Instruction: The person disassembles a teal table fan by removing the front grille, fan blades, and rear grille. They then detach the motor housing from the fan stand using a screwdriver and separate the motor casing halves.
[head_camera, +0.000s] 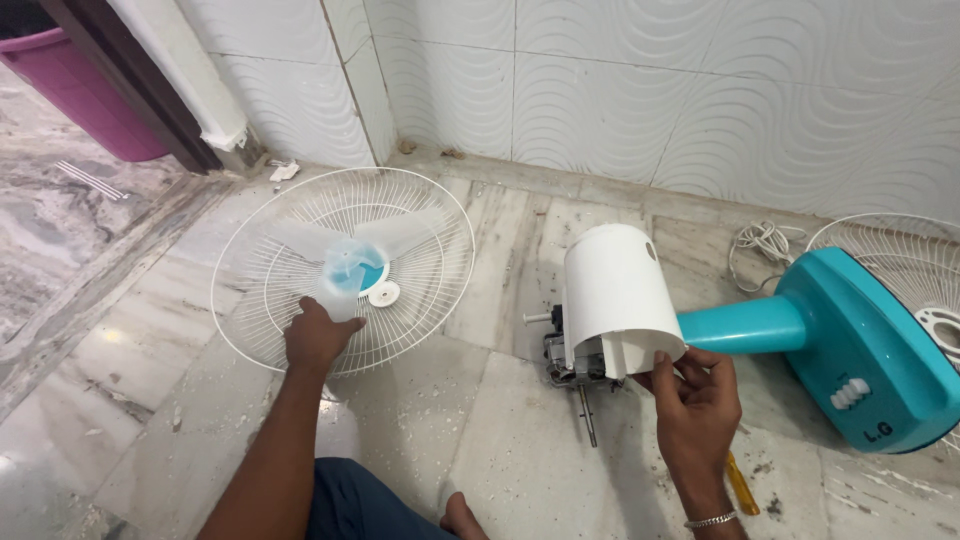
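The marble floor (500, 440) carried everything, with white wavy-patterned wall tiles (700, 90) rising behind it. Largest of the things on it was the teal fan stand (850, 340), lying on its side at the right, its neck running left toward the motor. A round white wire fan guard (440, 215) lay flat at the left, and a translucent fan blade (345, 255) with a pale blue hub rested on top of it. A second wire guard (900, 255) showed partly behind the teal stand. The white motor cover (615, 295), a rounded shell, sat over the fan motor (565, 350), whose metal body and shaft stuck out below and to the left. A purple tub (75, 95) stood in the doorway at the far upper left. A coiled white cord (765, 240) lay near the wall.

The left hand (318, 335) reached onto the guard, its grip closed around the blade at the hub. The right hand (695, 395) held the lower rim of the motor cover, thumb and fingers pinched on its edge. A yellow-handled tool (742, 485) lay on the floor just beside the right wrist, which wore a thin bracelet (710, 520).
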